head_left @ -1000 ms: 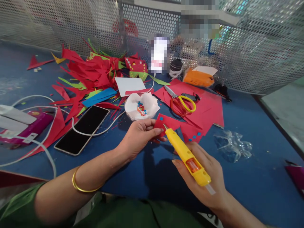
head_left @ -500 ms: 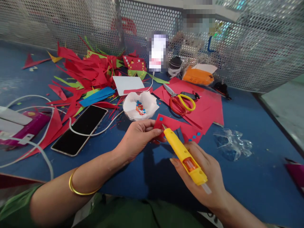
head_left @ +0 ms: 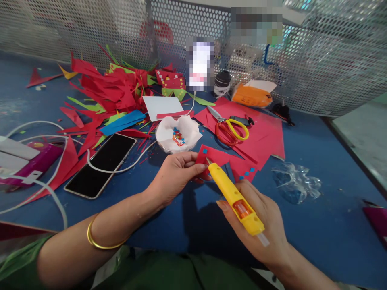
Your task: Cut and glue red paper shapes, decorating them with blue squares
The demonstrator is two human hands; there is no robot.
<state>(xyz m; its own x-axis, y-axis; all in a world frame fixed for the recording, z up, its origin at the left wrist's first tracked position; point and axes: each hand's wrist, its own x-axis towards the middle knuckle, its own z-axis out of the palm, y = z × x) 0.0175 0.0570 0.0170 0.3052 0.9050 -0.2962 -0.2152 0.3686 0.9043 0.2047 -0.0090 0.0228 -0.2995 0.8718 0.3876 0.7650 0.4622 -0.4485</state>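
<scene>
Between thumb and fingers, my left hand (head_left: 178,175) pinches the left end of a red paper cutout (head_left: 219,155) dotted with small blue squares. One blue square (head_left: 204,151) lies near its top left, and several more line its right part. My right hand (head_left: 260,217) is wrapped round a yellow glue gun (head_left: 231,191), with a clear glue stick (head_left: 264,239) poking from its rear. The gun's nozzle points at the red paper just beside my left thumb; whether it touches I cannot tell. A paper-lined bowl (head_left: 163,135) holding tiny coloured bits stands just beyond my left hand.
Scissors (head_left: 237,129) lie on red sheets (head_left: 266,133) behind the cutout. A dark phone (head_left: 101,165) and white cable (head_left: 133,167) are at left, below heaped paper scraps (head_left: 121,90). Crumpled clear plastic (head_left: 296,183) lies at right. A perforated metal screen (head_left: 181,24) borders the back.
Both hands keep the same hold, and the glue gun's nozzle stays at the same spot on the red paper. Only a slight shift of the view shows.
</scene>
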